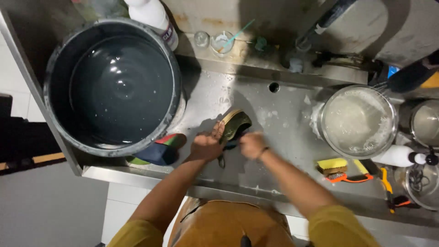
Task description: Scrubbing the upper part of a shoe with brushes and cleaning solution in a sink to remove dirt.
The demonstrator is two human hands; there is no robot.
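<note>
My left hand (206, 146) grips a dark green shoe with a tan sole (234, 124), held sole-side up over the wet steel sink (279, 114). Close beside it, my right hand (251, 144) is closed and pressed against the lower side of the shoe; a dark object shows between the two hands, but I cannot tell what it is. Water drips below the hands.
A large dark bucket of water (112, 84) fills the left side, with another colourful shoe (160, 150) below its rim. A clear bowl of soapy water (358, 121) stands right, with a yellow brush (333, 165), white bottles (397, 156) and steel pots (423, 121) near it.
</note>
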